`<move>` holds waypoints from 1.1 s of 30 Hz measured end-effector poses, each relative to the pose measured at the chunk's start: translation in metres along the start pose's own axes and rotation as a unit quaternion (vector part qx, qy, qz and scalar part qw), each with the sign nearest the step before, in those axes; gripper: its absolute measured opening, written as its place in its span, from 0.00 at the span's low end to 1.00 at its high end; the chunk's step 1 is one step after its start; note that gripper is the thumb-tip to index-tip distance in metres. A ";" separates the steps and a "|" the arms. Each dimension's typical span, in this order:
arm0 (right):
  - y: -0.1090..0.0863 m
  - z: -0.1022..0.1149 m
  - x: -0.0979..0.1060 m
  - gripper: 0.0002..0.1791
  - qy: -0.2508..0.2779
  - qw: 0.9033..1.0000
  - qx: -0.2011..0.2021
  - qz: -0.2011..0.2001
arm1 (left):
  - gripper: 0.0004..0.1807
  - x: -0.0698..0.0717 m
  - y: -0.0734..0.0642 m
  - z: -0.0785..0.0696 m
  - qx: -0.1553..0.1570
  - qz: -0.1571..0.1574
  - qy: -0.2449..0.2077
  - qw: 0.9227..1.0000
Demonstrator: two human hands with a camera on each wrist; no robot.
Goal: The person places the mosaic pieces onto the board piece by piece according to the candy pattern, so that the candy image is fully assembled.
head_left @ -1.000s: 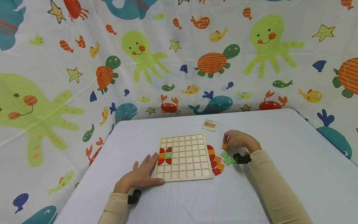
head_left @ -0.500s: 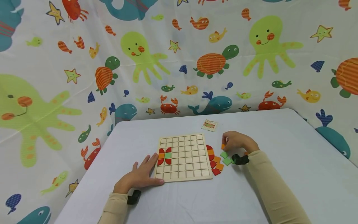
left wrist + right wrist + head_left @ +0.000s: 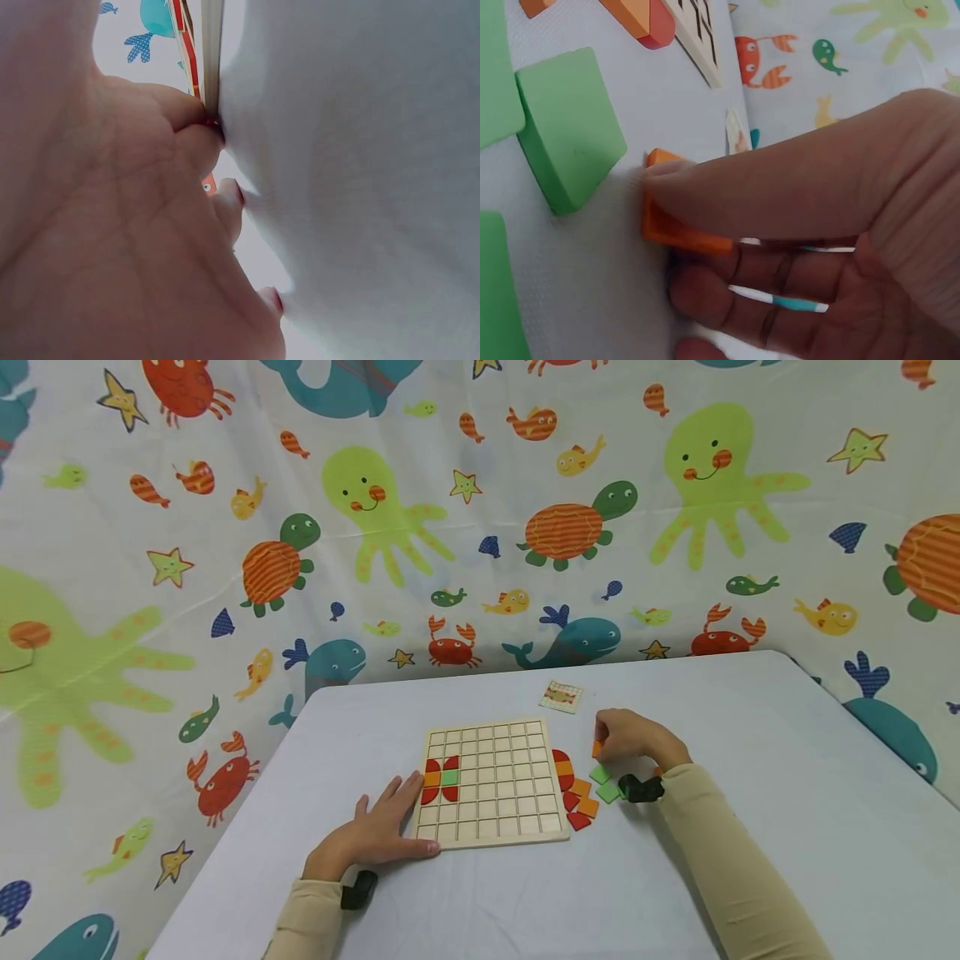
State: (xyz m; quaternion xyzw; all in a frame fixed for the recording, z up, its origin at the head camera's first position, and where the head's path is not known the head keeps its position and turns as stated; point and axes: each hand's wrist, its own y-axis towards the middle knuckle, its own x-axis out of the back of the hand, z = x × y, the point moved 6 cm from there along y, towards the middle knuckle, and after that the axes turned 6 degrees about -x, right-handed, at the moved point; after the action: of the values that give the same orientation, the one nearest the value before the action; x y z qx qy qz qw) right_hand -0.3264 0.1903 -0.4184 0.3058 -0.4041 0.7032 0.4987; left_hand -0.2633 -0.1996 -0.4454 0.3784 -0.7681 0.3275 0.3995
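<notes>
My right hand (image 3: 633,735) pinches an orange square tile (image 3: 660,225) between thumb and fingers, low over the table to the right of the wooden grid board (image 3: 498,785). Beside it lie several green tiles (image 3: 608,792). My left hand (image 3: 375,831) rests along the board's left edge, fingers spread and straight, thumb at the near left corner. In the left wrist view, fingertips touch the board's side (image 3: 212,67). On the board's left side, red rounded pieces (image 3: 431,794) surround an orange tile (image 3: 432,779) and a green tile (image 3: 449,777).
Red and orange pieces (image 3: 563,768) lie along the board's right edge, with loose orange tiles (image 3: 588,807) and red pieces (image 3: 579,821) nearer. A small pattern card (image 3: 561,696) lies behind the board. A sea-animal curtain (image 3: 480,527) hangs behind the white table (image 3: 495,910).
The head view has shifted slightly. My right hand keeps its pinch on the orange tile and has barely moved. The left hand stays at the board's edge.
</notes>
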 end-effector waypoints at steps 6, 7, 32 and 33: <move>0.004 0.002 0.000 0.09 0.016 1.000 0.023 -0.013 | 0.66 0.000 -0.001 0.000 0.001 -0.002 -0.003 1.000; 0.005 0.003 0.000 0.08 0.020 0.999 0.025 -0.013 | 0.66 0.000 -0.001 0.000 0.002 -0.002 -0.003 1.000; 0.012 0.051 -0.009 0.06 0.144 0.983 0.109 -0.021 | 0.67 0.000 0.002 0.003 -0.002 -0.004 0.005 1.000; 0.013 0.053 -0.010 0.06 0.151 0.982 0.115 -0.021 | 0.67 0.000 0.002 0.004 -0.001 -0.003 0.005 1.000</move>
State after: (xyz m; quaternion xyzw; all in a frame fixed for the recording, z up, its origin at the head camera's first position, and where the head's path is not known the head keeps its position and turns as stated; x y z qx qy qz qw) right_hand -0.3338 0.1368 -0.4046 0.2598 -0.2347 0.7723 0.5300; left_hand -0.2661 -0.2015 -0.4479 0.3786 -0.7655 0.3279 0.4040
